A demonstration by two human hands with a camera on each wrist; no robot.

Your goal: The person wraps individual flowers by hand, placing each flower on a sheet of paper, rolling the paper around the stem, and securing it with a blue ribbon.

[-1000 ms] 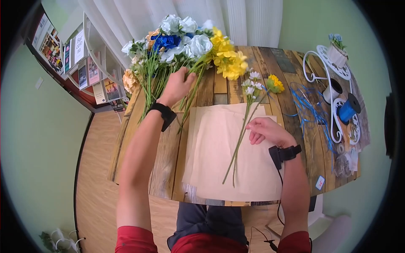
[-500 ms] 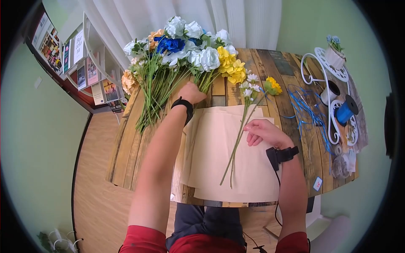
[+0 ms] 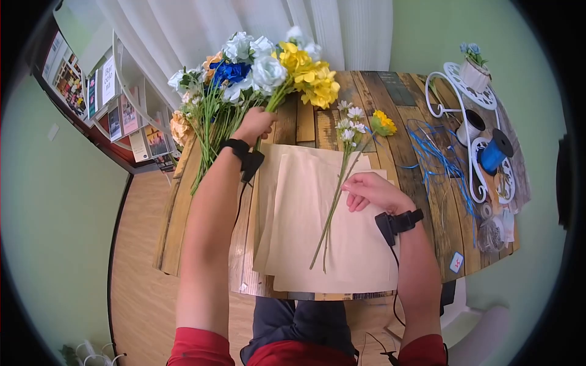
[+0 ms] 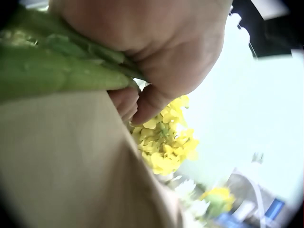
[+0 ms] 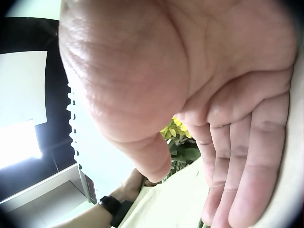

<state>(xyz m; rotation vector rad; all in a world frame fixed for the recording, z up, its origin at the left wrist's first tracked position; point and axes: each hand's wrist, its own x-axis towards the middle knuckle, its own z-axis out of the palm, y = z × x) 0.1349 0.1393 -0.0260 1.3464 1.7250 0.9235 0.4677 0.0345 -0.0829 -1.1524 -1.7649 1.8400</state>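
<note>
My left hand (image 3: 256,124) grips green stems below the yellow flowers (image 3: 314,79), at the right side of the flower heap. In the left wrist view the fingers of that hand (image 4: 156,52) curl round thick green stems (image 4: 57,76). My right hand (image 3: 378,192) rests, fingers loosely bent, on brown wrapping paper (image 3: 293,226). Its fingertips are beside the long stems of small white flowers (image 3: 349,129) and a yellow-orange flower (image 3: 383,124); whether they touch is unclear. The right wrist view shows this palm (image 5: 190,85) with fingers extended and nothing gripped.
White, blue and peach flowers (image 3: 229,72) lie at the back left. At right are blue ribbon strands (image 3: 436,152), a blue spool (image 3: 494,152), a black-rimmed spool (image 3: 470,127), a white metal stand (image 3: 448,110) and a potted plant (image 3: 476,73). A small card (image 3: 456,262) lies near the front edge.
My left hand moved right and nearer me, then back left and away to the stems. The yellow flowers now stand higher and further left. The right hand has kept its place on the paper.
</note>
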